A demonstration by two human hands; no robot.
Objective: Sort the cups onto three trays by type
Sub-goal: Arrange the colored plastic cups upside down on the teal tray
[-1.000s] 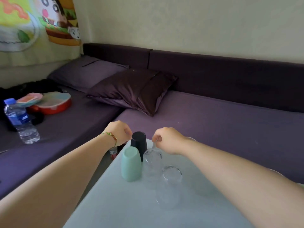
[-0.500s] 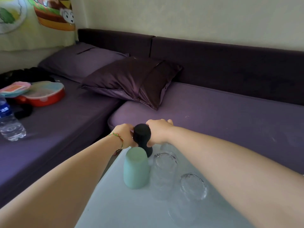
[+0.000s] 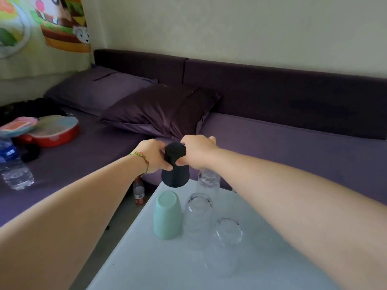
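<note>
A black cup (image 3: pixel 175 166) hangs upside down just above the far corner of the pale table (image 3: pixel 146 258). My left hand (image 3: pixel 151 155) grips it from the left and my right hand (image 3: pixel 195 151) from the right. It may be two stacked black cups; I cannot tell. A mint green cup (image 3: pixel 167 214) stands upside down on the table below. Three clear glass cups stand upside down beside it: one (image 3: pixel 208 182) at the far edge, one (image 3: pixel 198 218) in the middle, one (image 3: pixel 225 245) nearest me. No tray is in view.
A purple sofa (image 3: pixel 272 147) wraps around the table's far side with a dark cushion (image 3: pixel 161 109). On the left seat lie a water bottle (image 3: pixel 12 164) and a red-rimmed dish (image 3: pixel 54 130). A small bottle (image 3: pixel 139 190) stands on the floor by the table corner.
Both hands closed on the black cup and raised it off the table's far corner. The other cups have not moved.
</note>
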